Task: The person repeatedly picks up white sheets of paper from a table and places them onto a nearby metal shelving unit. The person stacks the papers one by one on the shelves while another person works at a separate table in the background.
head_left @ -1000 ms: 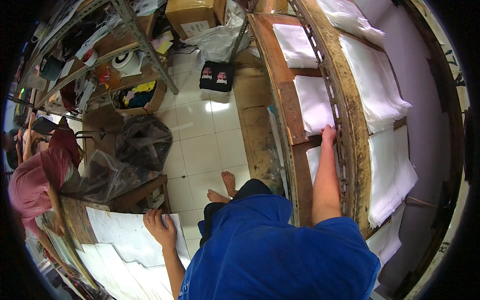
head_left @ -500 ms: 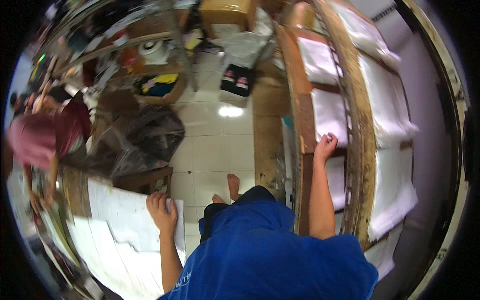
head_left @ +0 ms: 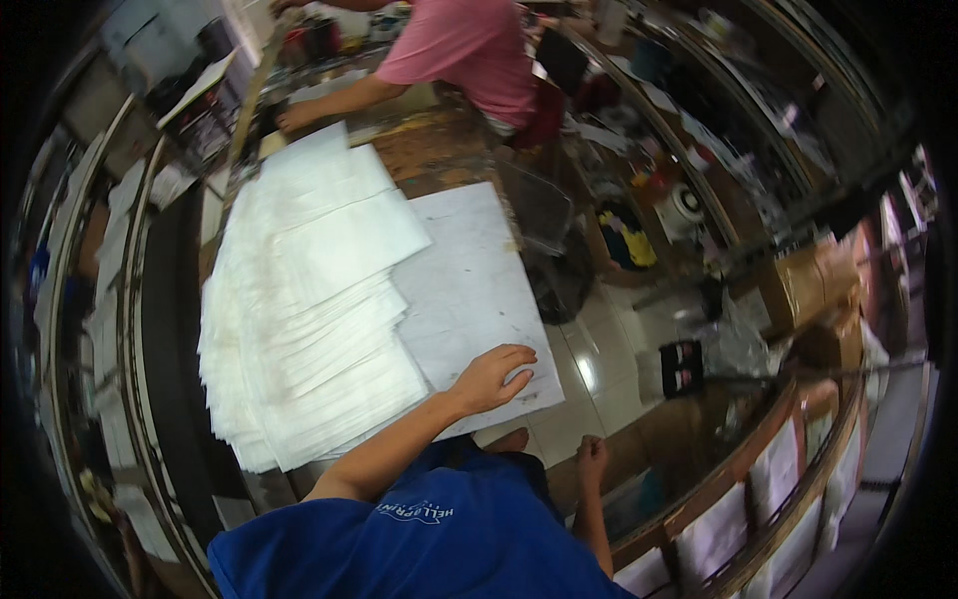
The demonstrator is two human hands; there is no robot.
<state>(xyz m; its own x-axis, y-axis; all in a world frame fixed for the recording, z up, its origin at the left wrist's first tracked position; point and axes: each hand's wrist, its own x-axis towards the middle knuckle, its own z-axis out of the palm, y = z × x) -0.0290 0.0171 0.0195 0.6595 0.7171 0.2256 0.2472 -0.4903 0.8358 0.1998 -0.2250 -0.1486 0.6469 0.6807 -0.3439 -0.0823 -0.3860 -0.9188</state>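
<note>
My left hand (head_left: 494, 377) lies over the near right corner of a white board (head_left: 464, 235), its fingers stretched out and holding nothing. Beside it on the board spreads an overlapping, fanned pile of thin white sheets (head_left: 319, 299). Low beside my body hangs my right hand (head_left: 591, 457), its fingers curled closed; nothing shows in it. That hand is nearest to the wooden rack (head_left: 733, 464) with white sheets (head_left: 711, 529) on it.
Across the worktable (head_left: 424, 150) a person in a pink shirt (head_left: 469, 55) reaches over its far end. Racks (head_left: 145, 329) with white sheets line the left. Black packs (head_left: 682, 367) and cardboard boxes (head_left: 808, 280) sit on the right, past the tiled floor (head_left: 599, 344).
My view has swung left, bringing the sheet pile and the person to the middle. My right hand has dropped away from the rack. My left hand still rests at the board's corner.
</note>
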